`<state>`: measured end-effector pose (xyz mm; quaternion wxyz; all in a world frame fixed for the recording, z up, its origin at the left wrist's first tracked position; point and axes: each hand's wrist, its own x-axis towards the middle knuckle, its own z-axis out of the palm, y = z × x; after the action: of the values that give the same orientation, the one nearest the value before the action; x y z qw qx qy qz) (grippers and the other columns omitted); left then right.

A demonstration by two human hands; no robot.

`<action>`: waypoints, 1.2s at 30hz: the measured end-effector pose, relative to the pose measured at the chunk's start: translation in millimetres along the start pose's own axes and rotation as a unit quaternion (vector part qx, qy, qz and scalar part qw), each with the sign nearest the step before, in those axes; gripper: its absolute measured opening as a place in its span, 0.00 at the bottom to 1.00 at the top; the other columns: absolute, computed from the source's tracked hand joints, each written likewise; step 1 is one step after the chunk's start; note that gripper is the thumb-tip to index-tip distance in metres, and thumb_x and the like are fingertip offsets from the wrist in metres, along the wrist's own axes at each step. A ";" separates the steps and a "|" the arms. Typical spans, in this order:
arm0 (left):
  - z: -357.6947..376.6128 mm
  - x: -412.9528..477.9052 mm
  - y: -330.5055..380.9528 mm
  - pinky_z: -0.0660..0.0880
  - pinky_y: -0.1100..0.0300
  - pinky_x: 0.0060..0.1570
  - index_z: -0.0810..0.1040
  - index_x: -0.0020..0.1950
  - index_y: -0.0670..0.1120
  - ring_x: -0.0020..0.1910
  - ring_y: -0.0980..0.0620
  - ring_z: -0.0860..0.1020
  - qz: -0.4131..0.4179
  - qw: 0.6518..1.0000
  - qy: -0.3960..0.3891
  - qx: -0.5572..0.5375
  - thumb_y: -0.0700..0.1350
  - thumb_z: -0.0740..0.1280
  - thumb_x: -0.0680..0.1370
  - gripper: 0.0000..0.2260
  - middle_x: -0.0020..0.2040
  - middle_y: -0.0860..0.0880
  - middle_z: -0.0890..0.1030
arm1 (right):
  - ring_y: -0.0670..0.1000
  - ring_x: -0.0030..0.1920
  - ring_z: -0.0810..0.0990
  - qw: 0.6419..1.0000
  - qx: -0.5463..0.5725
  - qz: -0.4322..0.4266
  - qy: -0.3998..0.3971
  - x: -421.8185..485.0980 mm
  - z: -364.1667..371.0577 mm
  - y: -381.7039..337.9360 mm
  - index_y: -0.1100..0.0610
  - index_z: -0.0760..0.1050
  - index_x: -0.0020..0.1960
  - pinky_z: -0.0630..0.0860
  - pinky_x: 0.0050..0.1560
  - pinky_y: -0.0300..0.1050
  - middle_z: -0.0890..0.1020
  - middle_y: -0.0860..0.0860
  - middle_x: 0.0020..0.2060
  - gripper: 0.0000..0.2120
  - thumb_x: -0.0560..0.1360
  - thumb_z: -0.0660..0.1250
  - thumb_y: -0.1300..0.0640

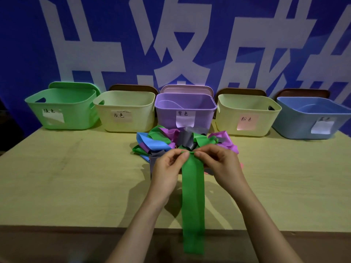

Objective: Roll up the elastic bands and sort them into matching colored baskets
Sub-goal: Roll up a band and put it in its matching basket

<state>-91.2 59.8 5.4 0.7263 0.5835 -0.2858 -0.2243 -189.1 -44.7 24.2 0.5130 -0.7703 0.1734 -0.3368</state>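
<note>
The left hand [166,168] and the right hand [221,162] each pinched the far end of the green band [192,196] between thumb and fingertips, one hand at each corner. The edge between them was slightly folded over. This pinched end was held at the near side of the pile [167,139]. From there the band ran flat and straight away from the pile, across the desk [76,177], and hung over the desk's near edge.

The pile lay on the desk and consisted of loose, tangled bands in green, blue, purple and grey.

Five baskets stood in a row beyond the pile:
- purple basket [185,109]: directly behind the pile, close to it;
- left cream basket [125,112]: behind and left of the pile;
- green basket [62,109]: furthest left of the pile;
- right cream basket [247,116]: behind and right of the pile;
- blue basket [303,120]: furthest right of the pile.

Each basket carried a handwritten paper label. Lids [187,89] leaned behind the baskets.
</note>
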 end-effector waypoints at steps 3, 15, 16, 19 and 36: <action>0.0 -0.1 2.5 0.78 0.44 0.54 0.84 0.45 0.50 0.50 0.41 0.82 -0.009 1.000 -0.002 0.007 0.60 0.72 0.71 0.14 0.44 0.44 0.84 | 0.43 0.39 0.83 0.999 -0.018 -0.027 0.026 -3.5 0.3 1.6 0.51 0.82 0.44 0.81 0.41 0.40 0.84 0.44 0.37 0.07 0.74 0.70 0.62; 2.3 -2.6 11.3 0.71 0.70 0.33 0.82 0.43 0.46 0.33 0.60 0.78 0.019 0.999 -0.032 -0.013 0.41 0.68 0.76 0.05 0.33 0.54 0.82 | 0.47 0.43 0.84 1.000 0.023 0.004 0.007 -10.0 -3.9 -8.5 0.52 0.82 0.47 0.81 0.43 0.42 0.85 0.47 0.39 0.05 0.72 0.69 0.54; 2.6 -3.2 12.1 0.70 0.72 0.31 0.82 0.43 0.44 0.31 0.62 0.77 0.025 0.999 -0.037 -0.012 0.40 0.68 0.77 0.04 0.31 0.55 0.81 | 0.46 0.41 0.84 0.999 0.032 0.008 0.003 -9.5 -4.2 -9.3 0.52 0.82 0.46 0.80 0.41 0.40 0.85 0.47 0.38 0.05 0.73 0.69 0.54; 1.5 -3.4 11.9 0.68 0.74 0.30 0.81 0.44 0.44 0.29 0.64 0.75 0.041 0.998 -0.044 0.009 0.40 0.67 0.77 0.04 0.30 0.56 0.80 | 0.39 0.33 0.81 0.999 0.045 0.013 -0.004 -9.9 -4.1 -12.2 0.53 0.81 0.42 0.74 0.34 0.30 0.84 0.44 0.32 0.07 0.75 0.67 0.61; -3.1 -3.7 15.4 0.75 0.51 0.51 0.81 0.49 0.49 0.48 0.50 0.81 -0.012 0.998 -0.067 0.015 0.37 0.69 0.75 0.08 0.46 0.49 0.84 | 0.42 0.40 0.82 0.997 0.060 0.013 0.043 -11.8 -8.4 -18.0 0.55 0.82 0.42 0.78 0.45 0.35 0.85 0.47 0.36 0.09 0.69 0.72 0.68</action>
<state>-92.0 67.9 19.4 0.6939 0.5815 -0.3300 -0.2673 -204.8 -35.7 38.6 0.5541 -0.7208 0.1849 -0.3731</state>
